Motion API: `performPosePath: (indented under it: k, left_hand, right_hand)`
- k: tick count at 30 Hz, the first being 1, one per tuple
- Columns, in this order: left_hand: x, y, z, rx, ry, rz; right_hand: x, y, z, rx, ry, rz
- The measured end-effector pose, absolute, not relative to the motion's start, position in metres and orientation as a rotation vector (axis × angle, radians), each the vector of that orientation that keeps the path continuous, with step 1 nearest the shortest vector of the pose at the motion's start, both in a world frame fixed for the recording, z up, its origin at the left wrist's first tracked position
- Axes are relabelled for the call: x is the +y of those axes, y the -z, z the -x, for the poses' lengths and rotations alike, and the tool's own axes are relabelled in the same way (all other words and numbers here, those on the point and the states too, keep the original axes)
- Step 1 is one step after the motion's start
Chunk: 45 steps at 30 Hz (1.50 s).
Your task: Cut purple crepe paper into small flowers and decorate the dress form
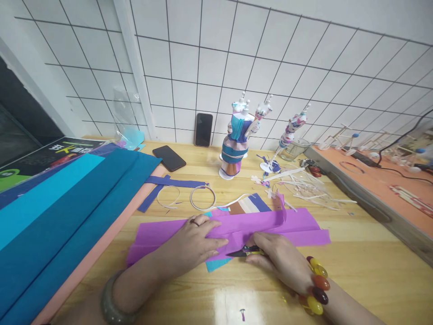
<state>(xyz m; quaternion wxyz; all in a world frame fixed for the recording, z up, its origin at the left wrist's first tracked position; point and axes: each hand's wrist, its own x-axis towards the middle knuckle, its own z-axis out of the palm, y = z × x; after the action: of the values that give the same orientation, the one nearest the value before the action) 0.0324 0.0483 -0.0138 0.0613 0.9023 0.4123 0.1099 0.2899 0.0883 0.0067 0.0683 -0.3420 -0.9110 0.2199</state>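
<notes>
A folded sheet of purple crepe paper [291, 223] lies across the wooden table [355, 271] in front of me. My left hand [192, 246] rests flat on its left part, fingers stretched out, a ring on one finger. My right hand [279, 259] is closed on small dark scissors [241, 253], whose blades point left at the paper's near edge. A bit of teal paper [214, 265] shows under the purple sheet. A beaded bracelet is on my right wrist, a grey bangle on my left.
Rolls of blue, teal and pink crepe paper [67, 212] fill the left. Two phones [169, 158], a paper-dressed mannequin [235, 146], wire rings [203, 197], paper strips [311, 187] and a glass jar [292, 149] stand behind. An orange-topped bench [389, 180] is at right.
</notes>
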Motion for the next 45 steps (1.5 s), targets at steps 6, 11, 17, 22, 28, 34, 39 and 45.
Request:
performPosePath:
  k: [6,11,17,22,28,34,39,45]
  left_hand:
    - [0.048,0.011,-0.032,1.237,-0.342,-2.718]
    - [0.048,0.012,-0.032,1.2,-0.356,-2.747]
    - [0.048,0.016,-0.032,1.191,-0.421,-2.732]
    - [0.047,0.015,-0.032,1.205,-0.398,-2.719]
    - [0.047,0.014,-0.033,1.234,-0.396,-2.704]
    - [0.046,0.014,-0.032,1.238,-0.438,-2.694]
    - [0.046,0.011,-0.033,1.242,-0.399,-2.675]
    - [0.045,0.009,-0.033,1.235,-0.395,-2.666]
  right_hand:
    - [0.087,-0.007,-0.291,-2.759,-0.665,1.031]
    - [0.087,-0.009,-0.287,-2.78,-0.664,1.012]
    - [0.086,-0.009,-0.279,-2.803,-0.633,0.996]
    - [0.085,-0.008,-0.277,-2.81,-0.617,0.988]
    - [0.084,-0.008,-0.278,-2.788,-0.617,0.998]
    - [0.085,-0.005,-0.279,-2.766,-0.62,0.999]
    - [0.084,-0.004,-0.282,-2.757,-0.614,1.008]
    - [0.082,-0.006,-0.283,-2.775,-0.606,1.034]
